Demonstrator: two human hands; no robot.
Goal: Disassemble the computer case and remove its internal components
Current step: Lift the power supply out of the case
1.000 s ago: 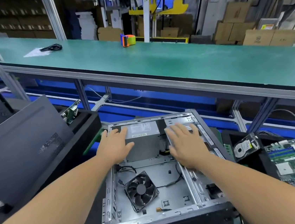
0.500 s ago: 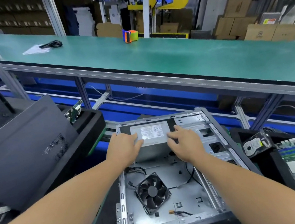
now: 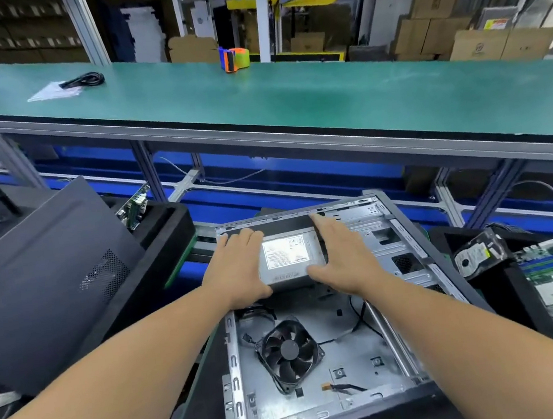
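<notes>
Grey metal power supply is clamped between your left hand and right hand, fingers together along its sides. It sits inside the open computer case; the black fan lies loose just below your wrists.

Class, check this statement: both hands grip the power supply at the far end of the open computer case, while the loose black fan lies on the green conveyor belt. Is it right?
Not quite. The head view shows the fan lying inside the computer case, on its floor, not on the green conveyor belt. The rest holds: left hand and right hand grip the power supply at the case's far end.
</notes>
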